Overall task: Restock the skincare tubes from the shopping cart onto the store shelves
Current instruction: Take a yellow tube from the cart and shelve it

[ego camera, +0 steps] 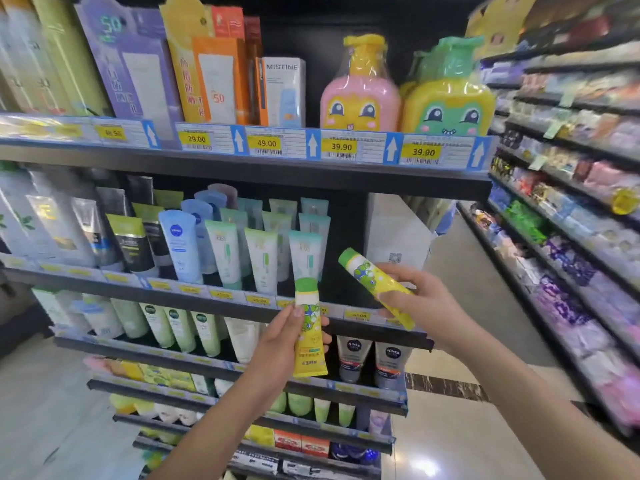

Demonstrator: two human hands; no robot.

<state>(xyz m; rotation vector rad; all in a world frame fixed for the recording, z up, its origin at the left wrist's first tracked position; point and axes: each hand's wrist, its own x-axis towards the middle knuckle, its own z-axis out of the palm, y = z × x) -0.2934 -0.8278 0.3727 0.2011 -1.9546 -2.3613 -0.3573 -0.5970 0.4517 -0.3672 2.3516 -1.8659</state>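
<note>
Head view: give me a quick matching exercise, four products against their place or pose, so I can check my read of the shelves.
Things:
1 left-hand tube
2 right-hand tube
3 pink bottle
4 blue Nivea tube

Places or poses:
A on the top visible shelf
B upright, green cap up
C on the second shelf down
D tilted, green cap toward the upper left

Pairs: 1-B, 2-D, 3-A, 4-C.

A pink pump bottle (360, 98) stands between a white box (284, 91) and a green-capped bottle (448, 102).
</note>
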